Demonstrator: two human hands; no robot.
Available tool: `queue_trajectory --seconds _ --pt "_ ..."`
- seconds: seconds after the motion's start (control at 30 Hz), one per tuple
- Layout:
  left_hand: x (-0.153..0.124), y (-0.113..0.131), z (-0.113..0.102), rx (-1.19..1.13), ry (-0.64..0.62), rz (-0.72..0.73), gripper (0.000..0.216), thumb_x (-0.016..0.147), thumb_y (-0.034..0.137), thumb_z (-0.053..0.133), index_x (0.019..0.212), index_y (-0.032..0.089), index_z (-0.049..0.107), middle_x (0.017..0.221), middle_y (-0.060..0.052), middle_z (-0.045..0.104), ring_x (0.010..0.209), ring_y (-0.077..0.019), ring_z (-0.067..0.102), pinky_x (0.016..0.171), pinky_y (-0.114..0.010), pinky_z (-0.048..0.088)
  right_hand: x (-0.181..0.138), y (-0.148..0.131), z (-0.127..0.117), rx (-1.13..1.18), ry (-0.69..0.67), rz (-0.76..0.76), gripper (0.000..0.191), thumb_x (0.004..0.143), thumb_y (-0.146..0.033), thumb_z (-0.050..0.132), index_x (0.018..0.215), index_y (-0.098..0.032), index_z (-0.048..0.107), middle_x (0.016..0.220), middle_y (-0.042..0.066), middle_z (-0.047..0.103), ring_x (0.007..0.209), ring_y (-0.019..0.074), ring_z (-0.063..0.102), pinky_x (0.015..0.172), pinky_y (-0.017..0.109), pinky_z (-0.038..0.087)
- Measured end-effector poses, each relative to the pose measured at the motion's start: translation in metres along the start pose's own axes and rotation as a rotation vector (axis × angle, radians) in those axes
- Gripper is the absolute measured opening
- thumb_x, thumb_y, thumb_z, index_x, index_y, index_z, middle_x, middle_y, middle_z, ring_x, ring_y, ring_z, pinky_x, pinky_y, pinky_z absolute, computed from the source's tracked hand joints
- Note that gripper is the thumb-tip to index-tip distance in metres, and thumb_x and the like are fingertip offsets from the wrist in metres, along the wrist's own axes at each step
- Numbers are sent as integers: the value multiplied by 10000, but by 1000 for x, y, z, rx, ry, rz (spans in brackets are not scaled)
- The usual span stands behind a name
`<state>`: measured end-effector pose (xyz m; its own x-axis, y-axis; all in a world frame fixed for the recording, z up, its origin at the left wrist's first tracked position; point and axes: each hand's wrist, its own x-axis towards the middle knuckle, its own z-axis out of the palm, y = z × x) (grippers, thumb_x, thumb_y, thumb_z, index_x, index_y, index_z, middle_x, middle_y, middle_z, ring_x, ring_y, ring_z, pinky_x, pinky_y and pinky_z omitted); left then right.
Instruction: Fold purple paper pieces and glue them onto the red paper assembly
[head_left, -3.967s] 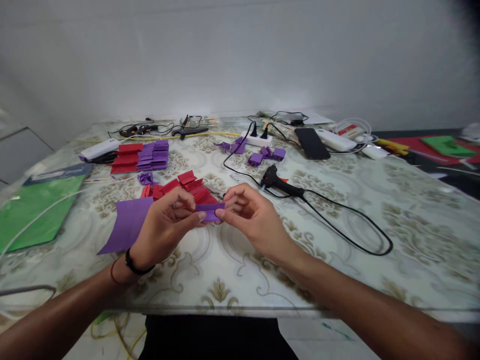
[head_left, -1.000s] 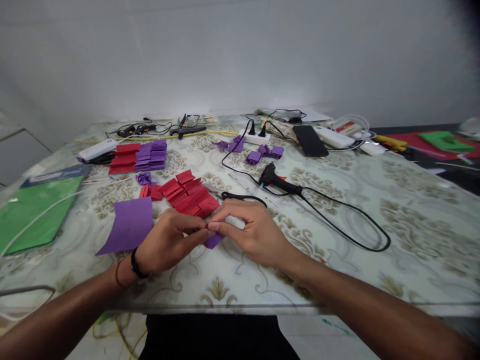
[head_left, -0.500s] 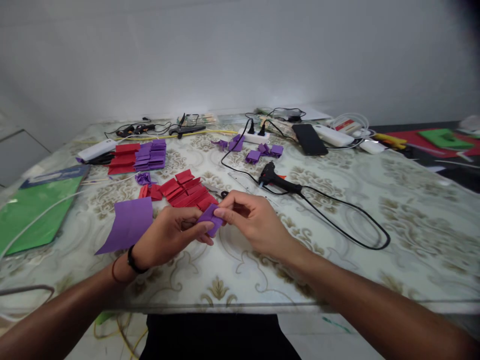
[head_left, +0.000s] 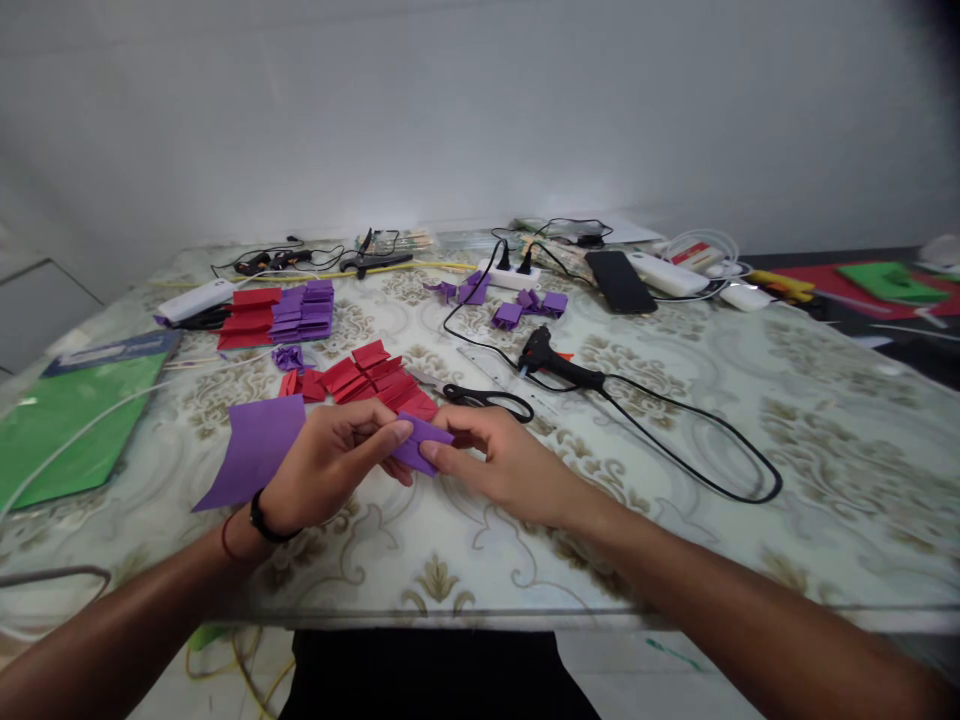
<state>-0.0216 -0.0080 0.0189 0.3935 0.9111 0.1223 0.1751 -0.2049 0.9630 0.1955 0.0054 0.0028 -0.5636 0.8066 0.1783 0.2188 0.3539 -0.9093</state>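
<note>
A small folded piece of purple paper (head_left: 417, 443) is held between my two hands above the table's front middle. My left hand (head_left: 337, 450) pinches its left end, thumb on top. My right hand (head_left: 499, 458) grips the right end between thumb and fingers. Just beyond them lie folded red paper pieces (head_left: 367, 375) and black-handled scissors (head_left: 487, 397). A larger purple sheet (head_left: 259, 445) lies beside my left wrist, its near corner curled. The fingertips under the folded paper are partly hidden.
A black glue gun (head_left: 559, 362) with a looping cord lies right of centre. Behind it are small purple folded pieces (head_left: 529, 305), a power strip (head_left: 514, 273) and a phone (head_left: 619, 280). Stacked red and purple folds (head_left: 300, 312) and a green paper pack (head_left: 75, 430) sit left.
The folded purple paper has turned flatter and more sideways in my hands. My right hand has dropped slightly, so the scissors' handles now show.
</note>
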Motion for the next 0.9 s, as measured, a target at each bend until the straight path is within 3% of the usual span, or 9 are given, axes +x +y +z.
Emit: queue_trajectory --seconds 0.2,0.37,0.5,0.6,0.73,0.83,0.9 --pt "-1 -3 -1 133 -54 17 268 988 325 672 793 142 673 673 -36 774 597 -128 714 584 -203 535 -1 -3 -2 -16 17 -44 235 935 -343 598 767 -182 633 718 -16 581 683 134 492 643 276 378" --pt "-1 -4 -3 193 -188 52 255 997 311 643 827 133 712 661 -43 763 589 -124 657 588 -220 486 -1 0 -1 -11 -68 -10 187 931 -338 626 837 -183 670 766 1 637 724 149 547 675 275 409" --pt "-1 -3 -11 162 -211 54 274 964 299 686 736 147 692 611 -23 738 558 -118 644 558 -206 464 -3 5 1 59 -108 63 307 930 -450 686 780 -185 639 705 -16 591 673 138 510 636 264 395" --pt "0 -1 -14 183 -219 26 350 1017 317 618 718 153 698 608 -23 752 544 -109 647 557 -196 454 -1 4 -1 40 -74 44 395 950 -496 664 713 -186 605 660 -26 562 635 127 480 617 262 370" --pt "-2 0 -9 236 -201 55 438 1080 362 518 751 154 719 629 -46 777 553 -124 699 575 -197 498 2 -5 -5 -102 18 29 374 994 -409 606 687 -197 578 632 -28 567 610 126 484 597 268 355" --pt "-5 1 -6 246 -169 110 449 1079 365 515 747 152 729 647 -56 785 577 -132 727 581 -193 521 -26 -4 -8 -219 41 86 358 1029 -396 559 720 -222 600 621 -19 597 570 142 525 564 284 388" --pt "-4 0 -6 245 -155 94 458 1078 362 510 727 157 721 641 -50 783 582 -128 731 598 -186 526 -69 5 -9 -331 -73 185 330 1050 -398 543 768 -260 647 667 4 656 601 177 608 563 306 453"
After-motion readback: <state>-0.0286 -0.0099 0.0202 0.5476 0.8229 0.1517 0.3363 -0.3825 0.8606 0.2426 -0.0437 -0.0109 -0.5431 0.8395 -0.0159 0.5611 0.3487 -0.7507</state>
